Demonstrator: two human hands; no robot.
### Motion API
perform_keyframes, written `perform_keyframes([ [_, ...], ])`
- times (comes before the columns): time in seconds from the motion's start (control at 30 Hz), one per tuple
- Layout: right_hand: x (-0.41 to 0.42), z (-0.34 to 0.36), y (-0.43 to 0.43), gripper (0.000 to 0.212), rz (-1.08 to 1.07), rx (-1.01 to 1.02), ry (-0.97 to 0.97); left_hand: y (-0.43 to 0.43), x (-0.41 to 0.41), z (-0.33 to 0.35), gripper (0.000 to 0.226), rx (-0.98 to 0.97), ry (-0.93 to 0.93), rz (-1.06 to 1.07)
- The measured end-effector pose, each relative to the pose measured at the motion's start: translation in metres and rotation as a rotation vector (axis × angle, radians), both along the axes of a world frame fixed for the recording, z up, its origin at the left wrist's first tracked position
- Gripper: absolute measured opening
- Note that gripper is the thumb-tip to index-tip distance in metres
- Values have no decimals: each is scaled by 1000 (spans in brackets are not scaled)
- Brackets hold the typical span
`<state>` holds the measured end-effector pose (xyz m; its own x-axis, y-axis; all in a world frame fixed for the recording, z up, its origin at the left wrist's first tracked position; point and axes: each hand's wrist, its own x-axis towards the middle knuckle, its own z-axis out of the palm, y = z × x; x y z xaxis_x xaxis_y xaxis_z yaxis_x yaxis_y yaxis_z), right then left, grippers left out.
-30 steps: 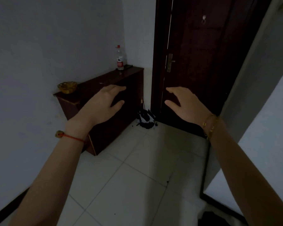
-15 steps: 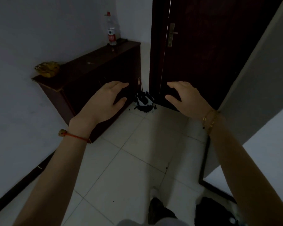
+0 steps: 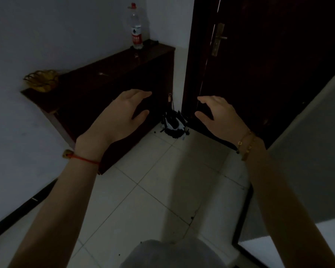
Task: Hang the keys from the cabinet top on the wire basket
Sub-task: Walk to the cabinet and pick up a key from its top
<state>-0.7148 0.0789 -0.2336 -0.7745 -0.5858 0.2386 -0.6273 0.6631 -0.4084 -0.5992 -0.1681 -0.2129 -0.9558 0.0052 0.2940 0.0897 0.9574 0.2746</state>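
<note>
- Hands number two, both bare and both held out in front of the body over the tiled floor (image 3: 151, 190), palms down.
- The left hand (image 3: 122, 117) is seen before the front face of the cabinet (image 3: 108, 88); its grip is spread, fingers slightly curled, nothing held. A red cord bracelet (image 3: 83, 159) with a small gold bead is worn at the wrist.
- The right hand (image 3: 219, 115) is seen before the dark door (image 3: 269, 74); its grip is likewise spread and empty, the thumb set apart from the fingers. Thin gold chain bracelets (image 3: 246, 144) are worn at that wrist.
- One cabinet is seen, low, long and of dark wood, set against the pale wall.
- One wire basket (image 3: 42, 81), yellowish and rounded, stands at the near left corner of the cabinet top.
- One clear plastic bottle (image 3: 136, 30) with a red cap and red label stands upright at the far end of the cabinet top, with a small dark object (image 3: 150, 42) just beside it.
- A small pale speck (image 3: 103, 74) lies near the middle of the cabinet top; whether it is the keys cannot be told in the dim light.
- One black and white heap (image 3: 174, 124) lies on the floor in the corner between cabinet and door.
- One brass lock plate with a handle (image 3: 218, 38) is fixed to the door.
</note>
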Motion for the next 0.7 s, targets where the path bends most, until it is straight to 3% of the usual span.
perform_keyframes([
  [0.4,-110,-33,-46,45,71,1,-61,-45,-81,-35,53,9,-70,110],
  [0.7,-223,-41,-109,44,66,-5,-79,-107,-186,-46,55,28,-80,155],
])
